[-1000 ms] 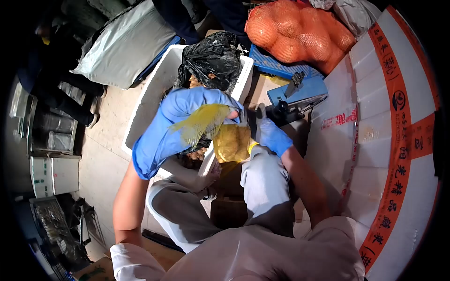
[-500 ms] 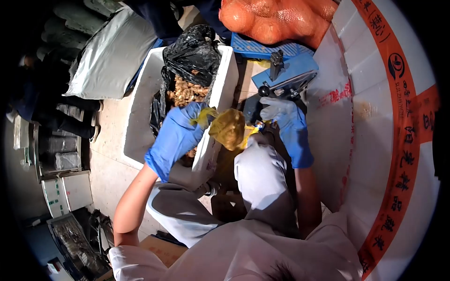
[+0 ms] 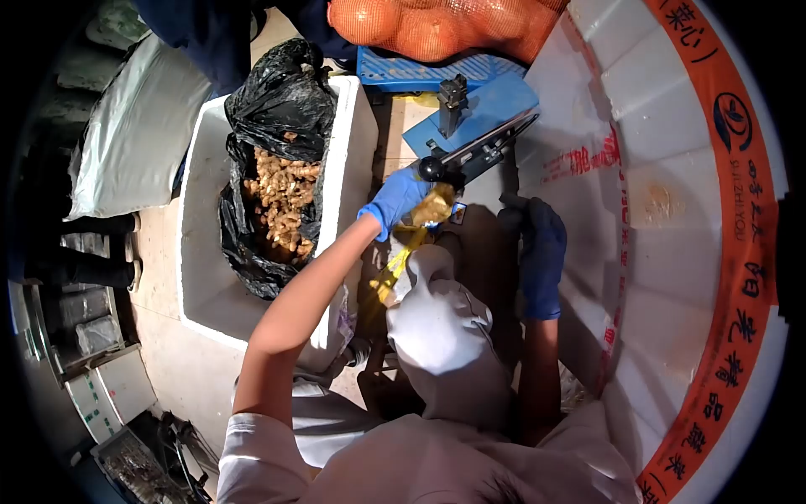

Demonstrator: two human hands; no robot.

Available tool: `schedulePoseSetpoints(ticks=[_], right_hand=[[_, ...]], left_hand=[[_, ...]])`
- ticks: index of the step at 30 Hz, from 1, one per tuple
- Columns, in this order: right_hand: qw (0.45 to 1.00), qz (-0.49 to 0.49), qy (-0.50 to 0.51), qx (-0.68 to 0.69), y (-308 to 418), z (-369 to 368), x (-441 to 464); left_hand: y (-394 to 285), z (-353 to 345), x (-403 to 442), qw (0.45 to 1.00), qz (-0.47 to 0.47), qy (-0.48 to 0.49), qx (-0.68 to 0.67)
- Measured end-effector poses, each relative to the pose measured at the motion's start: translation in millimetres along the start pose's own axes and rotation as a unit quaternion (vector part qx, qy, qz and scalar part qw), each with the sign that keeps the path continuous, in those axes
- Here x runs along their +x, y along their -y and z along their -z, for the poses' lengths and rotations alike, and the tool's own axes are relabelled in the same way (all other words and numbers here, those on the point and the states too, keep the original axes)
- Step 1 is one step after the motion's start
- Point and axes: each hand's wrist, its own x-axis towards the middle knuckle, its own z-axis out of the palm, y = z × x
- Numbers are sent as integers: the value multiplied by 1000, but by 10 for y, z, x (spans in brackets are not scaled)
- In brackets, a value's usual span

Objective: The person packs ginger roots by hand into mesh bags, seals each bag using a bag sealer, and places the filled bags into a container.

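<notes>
Yellow bag (image 3: 437, 207) is clamped in left hand (image 3: 398, 199), apart from right hand (image 3: 541, 248), whose shadowed grip is unclear.

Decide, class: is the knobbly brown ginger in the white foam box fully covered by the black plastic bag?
No, a heap of ginger lies exposed in the opening of the bag.

The left hand (image 3: 396, 199) hides part of the yellow bag (image 3: 435, 207), whose contents are hard to make out. The right hand (image 3: 542, 252) lies in deep shadow, so whether it holds anything is unclear. Black plastic (image 3: 279, 105) covers some ginger (image 3: 284, 197). The top edge crops the orange sack (image 3: 445, 30) and another person's trousers (image 3: 201, 38).
</notes>
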Motion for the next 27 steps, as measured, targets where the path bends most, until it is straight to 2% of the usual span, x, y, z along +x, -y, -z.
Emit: schedulePoseSetpoints(ticks=[1,3,4,5,6,7,8,9,10,11,13,14,15,17,18,19,21,22,23,25,27], right_hand=[[1000,6,-10,3,44,-41,4],[1000,10,-17,0,126,-128,49],[1000,17,-11,-4,160,-176,85],[1000,23,-6,-7,172,-229,118],[1000,20,-4,-13,159,-297,168],[971,161,-4,-177,140,-381,244],[895,297,-3,-332,127,-465,333],[841,374,39,-388,143,-542,434],[809,410,63,-417,113,-620,481],[774,446,85,-441,84,-699,529],[719,418,123,-542,-122,-819,559],[690,446,122,-557,-186,-829,629],[687,447,125,-559,-176,-854,651],[709,317,224,-589,-148,-896,649],[673,389,202,-596,-214,-962,632],[670,389,203,-599,-241,-993,639],[603,349,244,-675,-267,-1068,701],[610,361,291,-643,-245,-1023,749],[607,359,292,-646,-261,-1035,731],[540,305,380,-686,-314,-1124,717],[573,395,379,-610,-860,-1259,512]], left_hand=[[-57,20,118,1000,11,-13,16],[174,-36,381,995,-71,-34,-60],[290,17,519,998,-60,-8,3],[360,-34,665,997,-38,-62,-40],[418,21,783,990,-63,-48,120],[398,97,834,957,-86,-32,276],[371,140,861,958,-84,-35,272],[256,223,869,973,4,-8,229],[237,251,881,978,92,21,184],[232,250,875,979,94,20,180],[250,255,890,968,54,16,243],[249,266,885,964,54,18,260],[246,292,897,965,54,16,256],[235,322,914,964,55,50,256],[234,335,906,967,38,45,246],[224,336,907,968,37,44,242],[242,362,919,968,65,66,233],[266,357,910,969,66,67,229],[282,349,916,969,54,57,234],[306,340,970,970,35,42,236],[366,338,975,962,-29,50,268]])
